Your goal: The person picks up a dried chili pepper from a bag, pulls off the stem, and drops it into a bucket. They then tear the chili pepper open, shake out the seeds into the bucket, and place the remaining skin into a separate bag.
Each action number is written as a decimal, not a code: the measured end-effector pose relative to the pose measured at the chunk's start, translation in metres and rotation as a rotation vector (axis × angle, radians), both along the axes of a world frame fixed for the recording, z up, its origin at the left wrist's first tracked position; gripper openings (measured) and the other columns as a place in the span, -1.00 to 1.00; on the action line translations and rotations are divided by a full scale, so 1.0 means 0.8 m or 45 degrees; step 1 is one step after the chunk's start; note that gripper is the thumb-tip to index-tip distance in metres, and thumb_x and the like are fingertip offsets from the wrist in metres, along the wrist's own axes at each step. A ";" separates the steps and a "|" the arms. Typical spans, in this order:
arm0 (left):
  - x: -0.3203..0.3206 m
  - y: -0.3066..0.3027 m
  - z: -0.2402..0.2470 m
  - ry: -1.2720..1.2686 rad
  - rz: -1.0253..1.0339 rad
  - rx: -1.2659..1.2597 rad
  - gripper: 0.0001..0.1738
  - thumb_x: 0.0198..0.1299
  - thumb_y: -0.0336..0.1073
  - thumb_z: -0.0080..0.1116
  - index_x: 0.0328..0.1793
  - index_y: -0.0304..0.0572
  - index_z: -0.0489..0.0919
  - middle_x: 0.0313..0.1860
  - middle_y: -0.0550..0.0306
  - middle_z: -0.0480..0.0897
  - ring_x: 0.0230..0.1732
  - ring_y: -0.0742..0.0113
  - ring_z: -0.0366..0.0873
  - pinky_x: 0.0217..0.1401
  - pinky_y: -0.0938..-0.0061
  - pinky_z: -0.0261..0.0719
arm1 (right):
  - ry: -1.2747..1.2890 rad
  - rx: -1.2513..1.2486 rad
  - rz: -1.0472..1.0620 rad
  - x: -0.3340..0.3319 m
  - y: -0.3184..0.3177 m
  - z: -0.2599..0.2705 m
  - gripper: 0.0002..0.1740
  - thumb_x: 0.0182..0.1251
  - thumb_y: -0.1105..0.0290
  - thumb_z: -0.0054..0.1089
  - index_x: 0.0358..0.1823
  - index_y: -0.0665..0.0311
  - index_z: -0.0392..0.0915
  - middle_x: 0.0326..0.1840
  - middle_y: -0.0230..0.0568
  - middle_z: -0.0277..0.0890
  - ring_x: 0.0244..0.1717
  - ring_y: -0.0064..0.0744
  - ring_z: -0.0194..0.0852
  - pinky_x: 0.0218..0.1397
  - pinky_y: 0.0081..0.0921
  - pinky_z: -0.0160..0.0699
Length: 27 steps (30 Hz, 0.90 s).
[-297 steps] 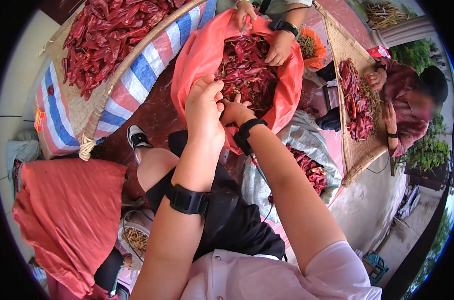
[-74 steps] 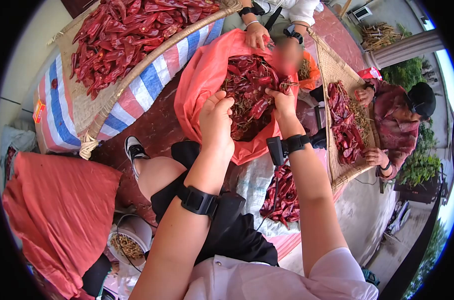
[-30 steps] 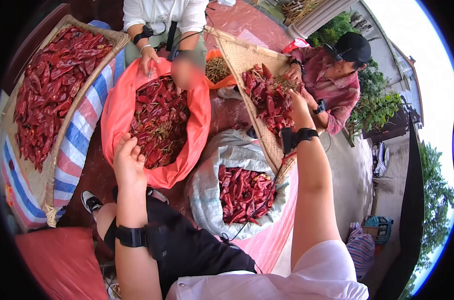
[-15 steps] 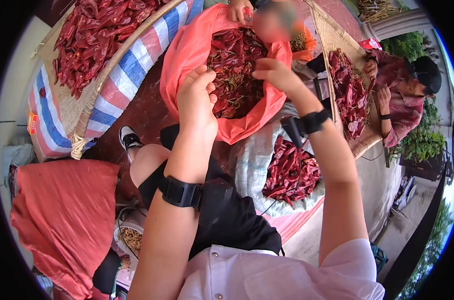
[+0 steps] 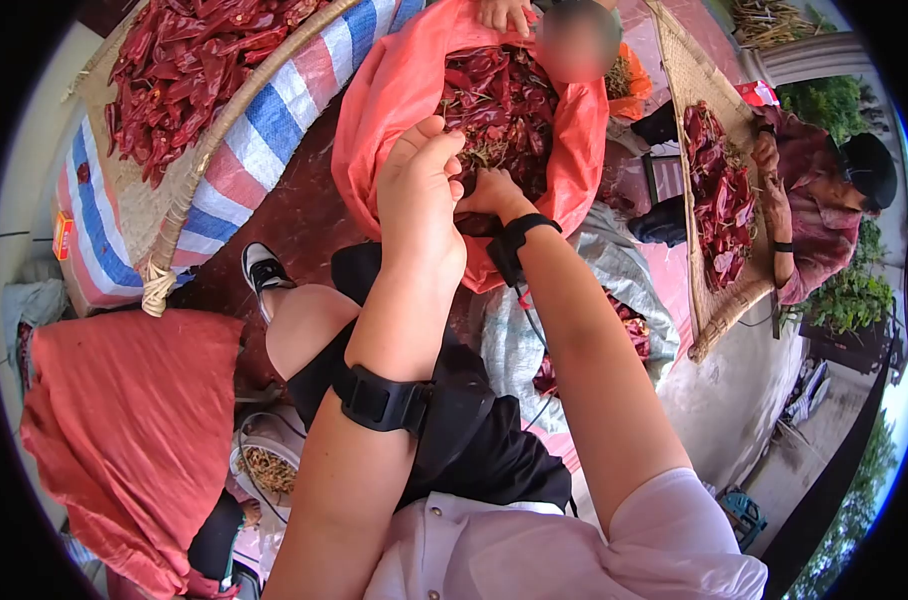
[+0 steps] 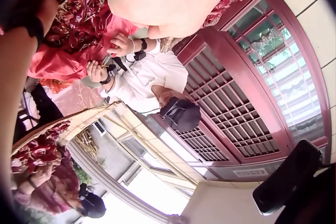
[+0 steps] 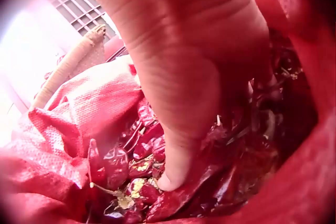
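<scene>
The sack (image 5: 374, 110) is coral red, and the chillies (image 5: 499, 90) in it are deep crimson flecked with straw-yellow. Left of the sack, a sheet (image 5: 274, 125) carries broad blue, white and pinkish-red stripes, edged by a tan woven tray (image 5: 214, 165). A second tray (image 5: 699, 80), right of the sack, is also tan. Near right of the sack, a bag (image 5: 509, 340) is silvery grey; well to its near left, a cloth (image 5: 134, 400) is plain brick red.
</scene>
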<state>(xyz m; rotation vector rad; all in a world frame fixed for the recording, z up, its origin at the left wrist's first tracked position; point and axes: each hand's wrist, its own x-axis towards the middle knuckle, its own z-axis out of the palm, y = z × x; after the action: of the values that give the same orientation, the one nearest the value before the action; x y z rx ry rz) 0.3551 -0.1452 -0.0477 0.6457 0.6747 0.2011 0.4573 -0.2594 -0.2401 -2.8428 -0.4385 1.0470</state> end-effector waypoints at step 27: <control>-0.002 -0.001 -0.005 0.017 -0.026 0.015 -0.81 0.03 -0.45 0.11 -0.21 0.01 0.46 -0.42 0.44 0.41 -0.45 0.65 0.32 -0.38 0.70 0.24 | 0.461 -0.020 0.326 -0.019 0.007 -0.052 -0.41 -0.21 0.14 0.27 -0.08 0.32 0.52 -0.05 -0.08 0.51 -0.01 -0.20 0.48 0.06 -0.35 0.44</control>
<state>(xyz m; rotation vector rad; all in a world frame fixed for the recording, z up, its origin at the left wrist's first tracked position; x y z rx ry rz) 0.3532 -0.1460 -0.0515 0.6659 0.6802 0.1821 0.4421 -0.2542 -0.2815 -2.5709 -0.7711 1.5761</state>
